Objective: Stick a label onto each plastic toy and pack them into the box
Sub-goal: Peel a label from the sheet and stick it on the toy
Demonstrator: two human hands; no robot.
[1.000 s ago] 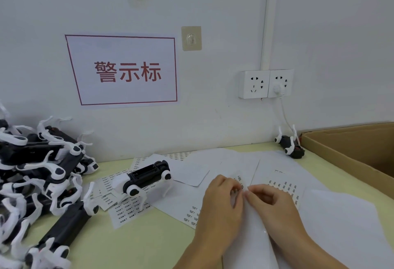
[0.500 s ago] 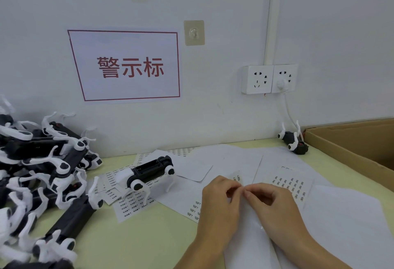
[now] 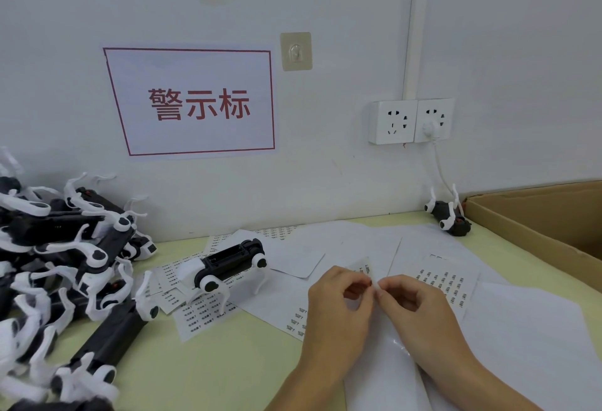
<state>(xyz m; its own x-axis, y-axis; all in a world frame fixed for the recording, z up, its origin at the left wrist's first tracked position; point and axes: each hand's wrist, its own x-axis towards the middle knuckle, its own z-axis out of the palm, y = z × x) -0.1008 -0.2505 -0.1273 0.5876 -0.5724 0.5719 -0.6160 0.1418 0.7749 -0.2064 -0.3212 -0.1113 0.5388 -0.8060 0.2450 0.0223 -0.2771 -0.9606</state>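
My left hand [image 3: 337,309] and my right hand [image 3: 420,309] meet over the white sheets, both pinching a small label sheet [image 3: 366,272] by its edge. A black-and-white plastic toy dog [image 3: 228,265] stands on the table left of my hands, on label sheets [image 3: 195,316]. A pile of the same toys [image 3: 62,267] fills the left side. One more toy [image 3: 449,213] lies by the wall near the cardboard box [image 3: 534,225] at the right.
Printed label sheets [image 3: 444,282] and blank backing sheets [image 3: 527,329] cover the yellow-green table [image 3: 208,368]. A wall socket [image 3: 412,120] with a white cable hangs above the far toy. The wall stands close behind everything.
My fingers have kept working at the small label sheet and have lifted its edge slightly. The view has shifted a little; the toys have not moved.
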